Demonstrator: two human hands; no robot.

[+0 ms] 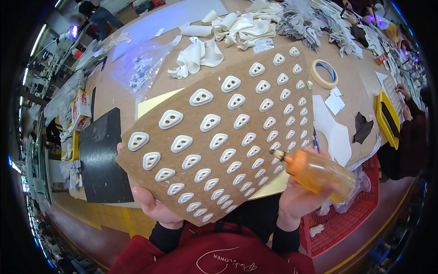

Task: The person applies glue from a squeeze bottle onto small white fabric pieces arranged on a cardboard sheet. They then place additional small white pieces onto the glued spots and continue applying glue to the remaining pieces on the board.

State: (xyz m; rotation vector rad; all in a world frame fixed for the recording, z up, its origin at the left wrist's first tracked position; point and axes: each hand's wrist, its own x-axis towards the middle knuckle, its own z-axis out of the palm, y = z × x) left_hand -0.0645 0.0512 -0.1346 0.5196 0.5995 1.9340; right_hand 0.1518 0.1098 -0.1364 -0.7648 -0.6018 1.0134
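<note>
My left hand (157, 208) grips the lower left edge of a brown board (191, 123), thumb in front and the other fingers mostly hidden behind it. Tilted toward me, the board carries rows of small white rounded-triangle pieces (181, 144), each with two holes. My right hand (303, 196) is closed around a soft squeeze bottle (325, 176) of amber liquid with an orange cap. The bottle lies nearly sideways, its dark-tipped nozzle (277, 154) over the board's right part, close to the pieces there. Whether the tip touches one, I cannot tell.
A black mat (104, 160) lies left on the table (353, 91). White cut material (198, 57) and grey stacked pieces (301, 23) are at the back. A tape roll (324, 74) sits right of the board, a red basket (337, 230) below right. Another person's hand (403, 91) works at far right.
</note>
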